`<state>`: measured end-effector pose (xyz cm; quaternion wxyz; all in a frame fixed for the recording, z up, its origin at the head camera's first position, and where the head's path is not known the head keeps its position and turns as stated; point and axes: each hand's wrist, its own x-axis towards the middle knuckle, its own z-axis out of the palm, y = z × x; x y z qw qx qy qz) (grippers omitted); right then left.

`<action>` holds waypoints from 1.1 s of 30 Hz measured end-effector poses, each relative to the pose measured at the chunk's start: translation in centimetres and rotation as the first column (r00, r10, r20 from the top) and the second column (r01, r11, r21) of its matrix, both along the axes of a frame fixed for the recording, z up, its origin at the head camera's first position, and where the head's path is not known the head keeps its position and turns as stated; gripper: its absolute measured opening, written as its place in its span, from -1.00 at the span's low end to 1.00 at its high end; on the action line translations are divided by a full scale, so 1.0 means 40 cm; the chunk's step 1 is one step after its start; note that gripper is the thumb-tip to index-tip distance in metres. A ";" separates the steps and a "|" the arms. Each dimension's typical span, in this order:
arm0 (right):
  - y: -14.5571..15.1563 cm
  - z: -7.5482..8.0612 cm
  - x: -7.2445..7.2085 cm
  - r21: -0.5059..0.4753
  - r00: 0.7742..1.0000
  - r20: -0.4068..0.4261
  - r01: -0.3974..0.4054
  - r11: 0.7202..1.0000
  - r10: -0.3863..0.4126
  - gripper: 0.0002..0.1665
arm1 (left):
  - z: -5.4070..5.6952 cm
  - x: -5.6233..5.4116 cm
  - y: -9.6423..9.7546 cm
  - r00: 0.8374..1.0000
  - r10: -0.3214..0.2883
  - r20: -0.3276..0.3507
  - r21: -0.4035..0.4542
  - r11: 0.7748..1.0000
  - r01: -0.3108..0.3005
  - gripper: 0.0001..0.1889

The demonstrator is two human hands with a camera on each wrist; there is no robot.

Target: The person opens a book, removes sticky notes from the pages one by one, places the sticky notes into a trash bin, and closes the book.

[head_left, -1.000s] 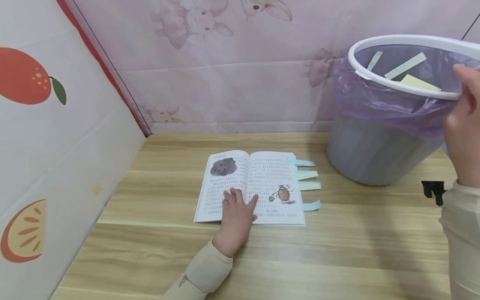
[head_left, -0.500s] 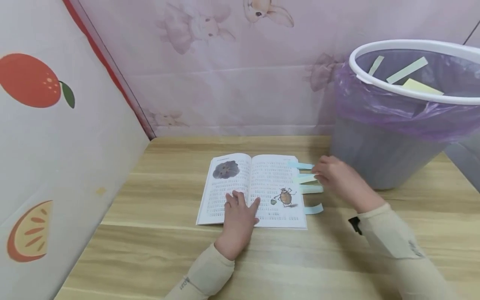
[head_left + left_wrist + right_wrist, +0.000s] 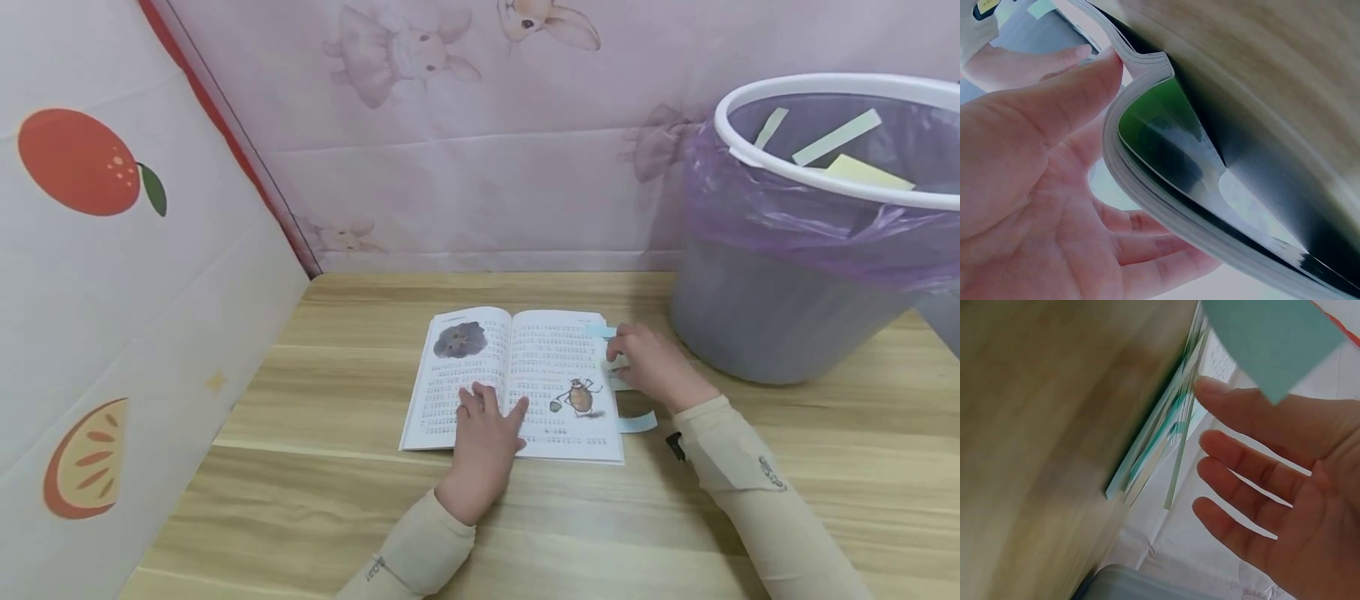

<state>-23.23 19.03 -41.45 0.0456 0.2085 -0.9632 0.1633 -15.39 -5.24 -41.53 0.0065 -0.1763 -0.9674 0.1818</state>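
Note:
An open book [image 3: 555, 346] lies on the wooden table, with pale blue and green paper tabs [image 3: 637, 422] sticking out past its right edge. My left hand [image 3: 486, 446] rests on the lower pages near the spine, fingers spread. In the left wrist view its thumb touches the paper by the spine and the book's lower edge [image 3: 1112, 134] bows. My right hand [image 3: 654, 364] reaches over the middle tabs and partly hides them. In the right wrist view its fingers [image 3: 1241, 525] are apart, with the thumb tip close to the tabs [image 3: 1175, 462] and nothing pinched.
A grey bin [image 3: 780, 308] with a purple liner and white rim [image 3: 817, 177] stands at the back right, paper strips [image 3: 836, 137] showing inside. A pink printed wall covering [image 3: 487, 200] rises behind the table, and a white one [image 3: 187, 292] on the left.
My right hand has come from beside the bin's rim down and left to the tabs, then slightly farther left. The left hand stays on the book while the head view shifts slightly.

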 end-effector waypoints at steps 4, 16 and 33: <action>0.003 0.002 -0.004 0.018 1.000 -0.003 -0.005 1.000 0.005 -0.81 | 0.001 -0.001 0.001 1.000 0.004 0.018 -0.002 1.000 -0.004 -0.42; -0.001 -0.001 -0.018 0.069 1.000 -0.007 0.000 0.998 0.000 -0.87 | -0.006 0.000 0.000 1.000 -0.012 -0.004 0.017 1.000 0.012 -0.42; -0.009 0.009 -0.018 0.075 0.994 -0.086 0.073 0.994 -0.067 -0.89 | 0.001 0.002 0.002 1.000 0.000 0.001 0.019 1.000 0.000 -0.42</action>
